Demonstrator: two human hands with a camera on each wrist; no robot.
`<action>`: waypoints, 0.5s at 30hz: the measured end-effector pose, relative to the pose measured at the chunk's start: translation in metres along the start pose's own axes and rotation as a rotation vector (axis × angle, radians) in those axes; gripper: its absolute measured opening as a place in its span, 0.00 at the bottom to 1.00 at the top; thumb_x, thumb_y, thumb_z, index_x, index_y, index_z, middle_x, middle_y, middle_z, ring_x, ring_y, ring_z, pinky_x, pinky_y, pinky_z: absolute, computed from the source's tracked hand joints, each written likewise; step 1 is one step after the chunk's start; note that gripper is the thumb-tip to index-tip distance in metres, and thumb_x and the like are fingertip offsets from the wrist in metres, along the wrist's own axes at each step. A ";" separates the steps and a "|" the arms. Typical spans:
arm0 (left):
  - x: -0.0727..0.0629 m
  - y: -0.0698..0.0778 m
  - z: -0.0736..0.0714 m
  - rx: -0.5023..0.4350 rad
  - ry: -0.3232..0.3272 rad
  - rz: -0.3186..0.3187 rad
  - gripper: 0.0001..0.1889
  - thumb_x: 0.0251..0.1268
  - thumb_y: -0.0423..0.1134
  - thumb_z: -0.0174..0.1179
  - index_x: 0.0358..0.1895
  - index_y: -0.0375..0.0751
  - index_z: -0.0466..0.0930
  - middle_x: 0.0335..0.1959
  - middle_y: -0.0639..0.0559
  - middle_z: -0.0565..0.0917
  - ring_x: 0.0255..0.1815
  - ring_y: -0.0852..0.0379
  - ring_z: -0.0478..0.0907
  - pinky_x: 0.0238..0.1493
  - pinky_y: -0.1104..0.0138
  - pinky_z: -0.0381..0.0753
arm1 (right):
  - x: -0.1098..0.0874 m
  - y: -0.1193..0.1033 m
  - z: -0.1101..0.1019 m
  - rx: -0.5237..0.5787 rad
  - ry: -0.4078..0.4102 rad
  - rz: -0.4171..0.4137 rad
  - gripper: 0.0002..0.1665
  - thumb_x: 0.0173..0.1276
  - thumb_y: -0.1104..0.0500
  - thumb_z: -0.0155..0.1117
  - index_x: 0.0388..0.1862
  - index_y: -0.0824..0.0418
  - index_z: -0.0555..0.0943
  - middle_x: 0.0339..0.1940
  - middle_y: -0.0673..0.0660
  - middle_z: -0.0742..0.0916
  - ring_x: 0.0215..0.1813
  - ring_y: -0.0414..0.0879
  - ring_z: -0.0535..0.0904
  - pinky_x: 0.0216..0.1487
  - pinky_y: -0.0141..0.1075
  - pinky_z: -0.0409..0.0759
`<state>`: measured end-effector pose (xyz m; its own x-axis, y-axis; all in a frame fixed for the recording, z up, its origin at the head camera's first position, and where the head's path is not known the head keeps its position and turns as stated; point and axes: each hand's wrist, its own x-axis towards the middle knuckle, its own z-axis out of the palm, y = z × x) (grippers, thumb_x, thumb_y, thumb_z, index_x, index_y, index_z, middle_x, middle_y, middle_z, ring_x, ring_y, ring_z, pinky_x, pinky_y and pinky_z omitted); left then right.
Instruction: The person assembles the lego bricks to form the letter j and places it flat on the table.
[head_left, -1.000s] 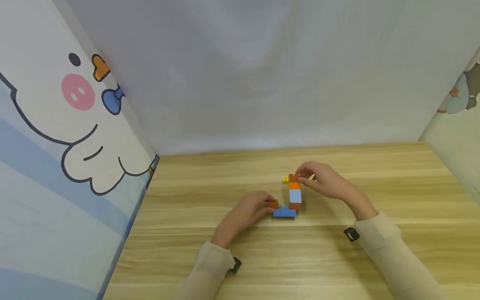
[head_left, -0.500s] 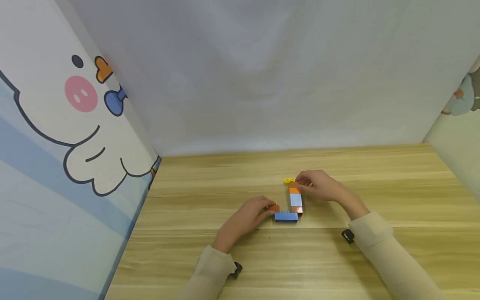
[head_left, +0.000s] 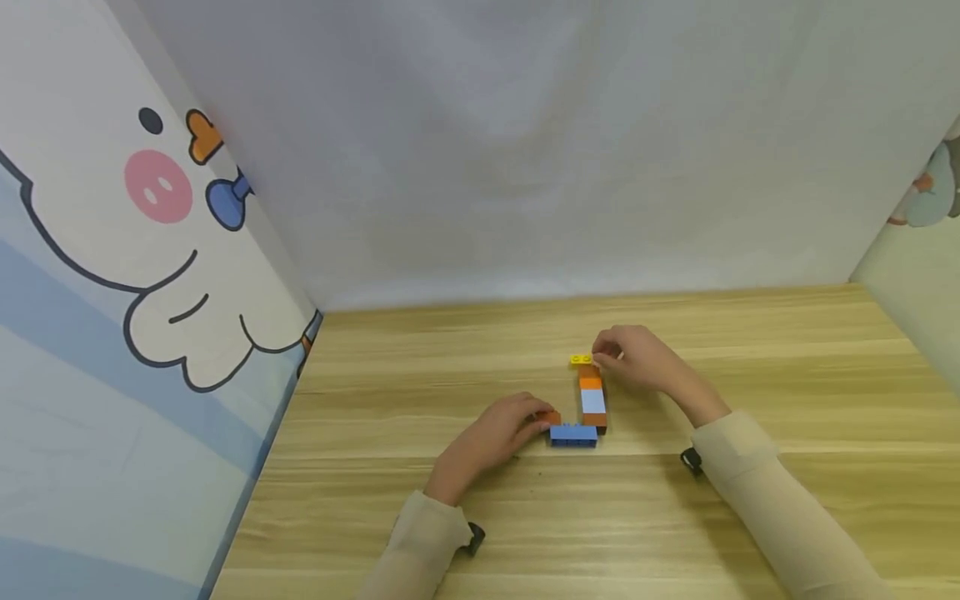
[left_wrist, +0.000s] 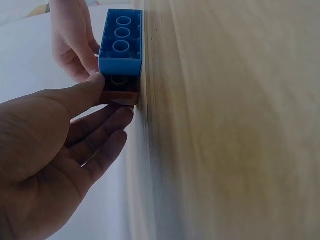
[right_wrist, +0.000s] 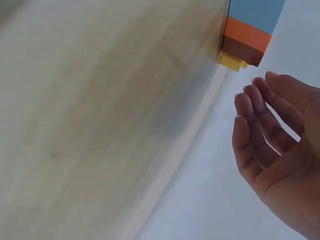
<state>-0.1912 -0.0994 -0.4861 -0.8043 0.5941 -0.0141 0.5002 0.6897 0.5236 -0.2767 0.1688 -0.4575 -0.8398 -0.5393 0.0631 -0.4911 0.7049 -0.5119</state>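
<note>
My left hand (head_left: 491,437) pinches a reddish-brown brick (left_wrist: 120,97) between thumb and fingers. That brick is attached at the left end of a blue brick (head_left: 573,435), whose hollow underside shows in the left wrist view. From the blue brick's right end, a row of bricks runs away toward the back: brown (head_left: 594,419), light blue (head_left: 592,401), orange (head_left: 590,383) and brown (head_left: 589,372). A yellow brick (head_left: 581,360) with two studs sits at the far end. My right hand (head_left: 637,358) is just right of it, fingers loosely bent, with a gap to the bricks in the right wrist view.
The bricks are at the middle of a wood-grain table (head_left: 390,367). A pale curtain (head_left: 525,167) rises behind its back edge, and a cartoon-printed panel (head_left: 97,250) stands along the left side.
The joined bricks have turned slightly and shifted a little nearer. More of the yellow brick shows, with two studs visible. My right hand dipped nearer, then moved back from the bricks; my left hand keeps its pinch.
</note>
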 end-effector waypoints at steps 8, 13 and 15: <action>0.000 0.001 -0.003 0.010 0.006 0.029 0.16 0.79 0.43 0.54 0.61 0.43 0.82 0.53 0.50 0.86 0.55 0.57 0.82 0.61 0.63 0.81 | 0.020 0.002 -0.002 -0.026 -0.077 0.037 0.07 0.74 0.57 0.65 0.41 0.58 0.87 0.41 0.56 0.91 0.46 0.51 0.86 0.54 0.50 0.84; -0.001 0.004 -0.005 0.008 -0.003 0.019 0.16 0.80 0.44 0.54 0.61 0.43 0.82 0.53 0.50 0.86 0.54 0.57 0.82 0.61 0.63 0.81 | 0.026 0.002 -0.002 -0.017 -0.131 0.037 0.06 0.73 0.57 0.67 0.37 0.57 0.88 0.39 0.55 0.91 0.44 0.49 0.85 0.52 0.49 0.84; -0.001 0.005 -0.005 0.008 -0.005 0.014 0.16 0.80 0.43 0.54 0.61 0.43 0.81 0.53 0.50 0.86 0.54 0.57 0.82 0.61 0.63 0.81 | 0.027 0.002 -0.003 -0.014 -0.150 0.033 0.07 0.73 0.57 0.66 0.36 0.57 0.87 0.38 0.54 0.91 0.42 0.47 0.83 0.51 0.48 0.83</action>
<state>-0.1897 -0.0990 -0.4789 -0.7955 0.6059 -0.0108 0.5143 0.6845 0.5166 -0.3011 0.1569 -0.4548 -0.8119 -0.5779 -0.0831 -0.4678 0.7291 -0.4995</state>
